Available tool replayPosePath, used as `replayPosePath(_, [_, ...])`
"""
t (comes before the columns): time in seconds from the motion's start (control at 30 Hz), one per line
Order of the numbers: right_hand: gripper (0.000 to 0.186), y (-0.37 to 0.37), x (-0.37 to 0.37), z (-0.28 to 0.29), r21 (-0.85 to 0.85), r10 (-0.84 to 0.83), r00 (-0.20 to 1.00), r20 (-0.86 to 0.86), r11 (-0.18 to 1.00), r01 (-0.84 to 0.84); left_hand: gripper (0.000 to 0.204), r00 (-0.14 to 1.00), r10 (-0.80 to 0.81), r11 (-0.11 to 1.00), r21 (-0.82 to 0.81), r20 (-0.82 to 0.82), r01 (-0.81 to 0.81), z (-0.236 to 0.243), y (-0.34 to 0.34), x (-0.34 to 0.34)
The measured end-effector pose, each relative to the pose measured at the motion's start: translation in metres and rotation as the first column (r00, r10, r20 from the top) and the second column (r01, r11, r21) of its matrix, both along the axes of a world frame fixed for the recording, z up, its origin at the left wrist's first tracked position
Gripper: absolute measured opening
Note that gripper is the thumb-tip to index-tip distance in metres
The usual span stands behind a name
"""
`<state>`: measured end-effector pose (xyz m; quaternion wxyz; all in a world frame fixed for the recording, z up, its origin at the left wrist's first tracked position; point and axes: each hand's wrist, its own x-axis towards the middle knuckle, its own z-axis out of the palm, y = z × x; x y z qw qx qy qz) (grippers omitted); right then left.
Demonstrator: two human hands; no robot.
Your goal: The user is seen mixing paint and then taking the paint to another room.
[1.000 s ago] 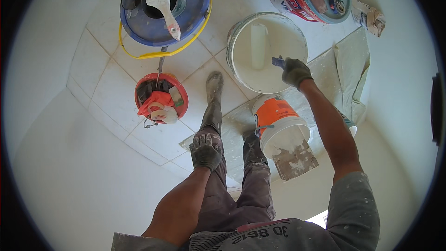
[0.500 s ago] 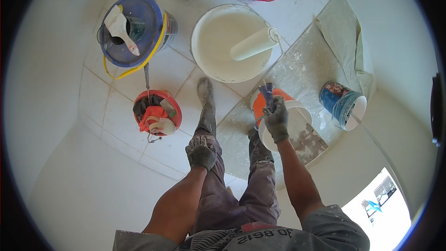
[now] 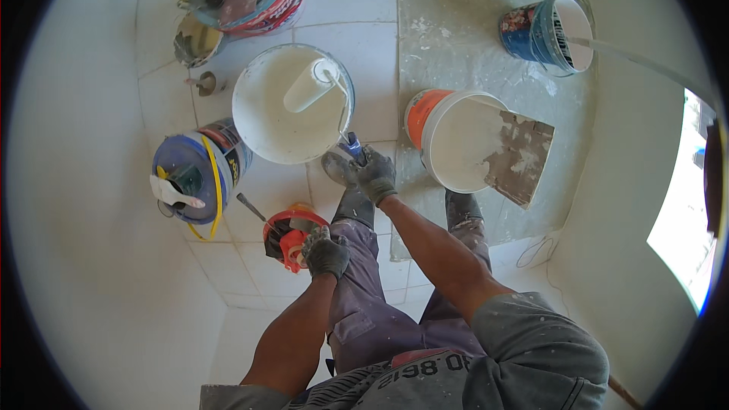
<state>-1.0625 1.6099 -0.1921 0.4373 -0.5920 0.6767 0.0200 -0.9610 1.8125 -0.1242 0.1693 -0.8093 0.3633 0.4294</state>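
My right hand (image 3: 376,175), in a grey work glove, grips the blue handle of a paint roller (image 3: 310,89). Its white sleeve lies inside a wide round bucket (image 3: 241,110) of off-white paint, against the far side. The wire frame runs over the bucket's near right rim. On my left thigh near the knee rests my left hand (image 3: 328,255), also gloved, holding nothing, its fingers loosely spread. Just beside that hand stands a small red bucket (image 3: 273,234) with an orange-red cloth, a roll of tape and tools inside.
An orange-and-white bucket (image 3: 427,118) with a stained board (image 3: 522,158) across its rim stands on a plastic sheet (image 3: 463,38). Beyond it is a blue bucket (image 3: 524,34) with a pole. A blue-lidded bucket (image 3: 171,159) carries a brush; a red bucket (image 3: 285,11) stands far left.
The view has turned, shifting the buckets across the picture. My right hand, still on the roller handle, has moved away from the orange bucket toward the paint bucket. My left hand stays on my leg.
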Motion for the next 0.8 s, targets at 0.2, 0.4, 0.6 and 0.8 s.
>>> replayPosePath(0.2, [0.031,0.035,-0.054,0.044,-0.065,-0.128,0.981,0.148,0.988,0.138,0.065,0.986,-0.152,0.982,0.100,-0.068,0.159,0.007,-0.002,-0.002])
replayPosePath(0.4, [0.024,0.108,-0.166,0.088,-0.100,-0.422,0.884,0.200,0.889,0.447,0.064,0.961,-0.275,0.959,0.060,-0.041,0.277,-0.006,0.040,-0.017])
replayPosePath(0.6, [0.017,0.167,-0.285,0.068,-0.294,-0.463,0.882,-0.083,0.857,0.422,0.065,0.940,-0.337,0.929,0.143,-0.061,0.342,0.014,0.011,-0.040])
replayPosePath(0.8, [0.020,0.215,-0.338,-0.048,-0.351,-0.498,0.850,-0.174,0.838,0.419,0.063,0.898,-0.437,0.899,0.025,0.040,0.437,0.002,0.026,-0.042])
